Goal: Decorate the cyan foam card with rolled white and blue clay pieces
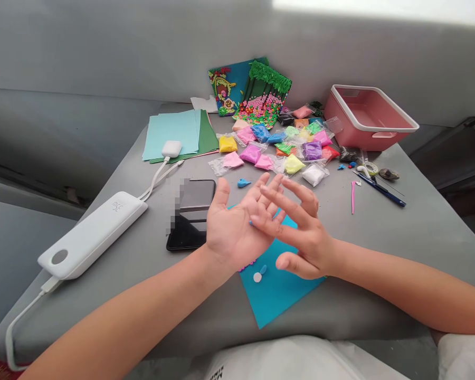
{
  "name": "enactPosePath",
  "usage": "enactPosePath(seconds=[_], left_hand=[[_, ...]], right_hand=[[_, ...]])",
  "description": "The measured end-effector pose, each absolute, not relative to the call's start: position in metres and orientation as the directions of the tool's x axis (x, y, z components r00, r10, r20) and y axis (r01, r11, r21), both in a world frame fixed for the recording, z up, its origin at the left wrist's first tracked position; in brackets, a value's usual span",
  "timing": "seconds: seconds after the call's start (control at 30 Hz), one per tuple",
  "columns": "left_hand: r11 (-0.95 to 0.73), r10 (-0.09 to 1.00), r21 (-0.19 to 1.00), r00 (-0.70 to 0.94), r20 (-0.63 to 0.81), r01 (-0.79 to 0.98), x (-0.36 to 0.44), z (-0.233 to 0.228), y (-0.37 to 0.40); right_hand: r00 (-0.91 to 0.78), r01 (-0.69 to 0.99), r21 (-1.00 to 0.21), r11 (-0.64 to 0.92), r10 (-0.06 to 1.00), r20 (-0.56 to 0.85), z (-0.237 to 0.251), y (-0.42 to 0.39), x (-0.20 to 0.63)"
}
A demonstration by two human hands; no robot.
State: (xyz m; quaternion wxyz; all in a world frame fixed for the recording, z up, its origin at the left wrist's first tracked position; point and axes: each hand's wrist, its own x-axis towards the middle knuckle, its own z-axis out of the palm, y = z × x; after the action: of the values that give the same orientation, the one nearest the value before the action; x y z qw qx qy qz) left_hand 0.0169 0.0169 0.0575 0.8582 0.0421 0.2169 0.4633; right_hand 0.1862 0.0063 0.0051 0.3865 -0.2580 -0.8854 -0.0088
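The left hand (233, 227) lies open, palm up. The flat, open right hand (301, 232) presses a small blue bit (250, 222) on it, above the blue paper (277, 290).

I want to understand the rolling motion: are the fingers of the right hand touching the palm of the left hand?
Touching. In the head view, the right hand lays its fingertips flat on the open palm of the left hand, with no gap visible between them, above the blue sheet.

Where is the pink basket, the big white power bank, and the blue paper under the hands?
pink basket (396, 120): head view, on its white front rim.
white power bank (95, 232): head view, middle of its top face.
blue paper (275, 295): head view, bare part near the front corner.
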Motion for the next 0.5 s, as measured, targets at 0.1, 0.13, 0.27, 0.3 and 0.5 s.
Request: enactPosePath(seconds=[0.1,0.13,0.27,0.3,0.5], left_hand=[[0.568,0.815,0.287,0.479,-0.326,-0.772,0.0176,0.0568,0.0171],[0.569,0.815,0.292,0.479,-0.325,-0.769,0.0179,0.0563,0.0172],[0.577,0.809,0.292,0.482,-0.338,-0.763,0.0189,0.0539,0.0171],[0.586,0.802,0.290,0.492,-0.338,-0.757,0.0190,0.0535,0.0169],[0.647,0.761,0.310,0.571,-0.307,-0.696,0.0196,0.0525,0.0159]], right_hand=[[-0.586,0.447,-0.156,0.881,0.420,0.693,0.0056,0.0059,0.1854],[-0.577,0.462,-0.165,0.872,0.436,0.691,0.0059,0.0061,0.1850],[-0.521,0.464,-0.249,0.850,0.489,0.700,0.0081,0.0084,0.1833],[-0.508,0.451,-0.273,0.850,0.496,0.704,0.0089,0.0090,0.1829],[-0.437,0.434,-0.409,0.803,0.584,0.684,0.0127,0.0108,0.1821]])
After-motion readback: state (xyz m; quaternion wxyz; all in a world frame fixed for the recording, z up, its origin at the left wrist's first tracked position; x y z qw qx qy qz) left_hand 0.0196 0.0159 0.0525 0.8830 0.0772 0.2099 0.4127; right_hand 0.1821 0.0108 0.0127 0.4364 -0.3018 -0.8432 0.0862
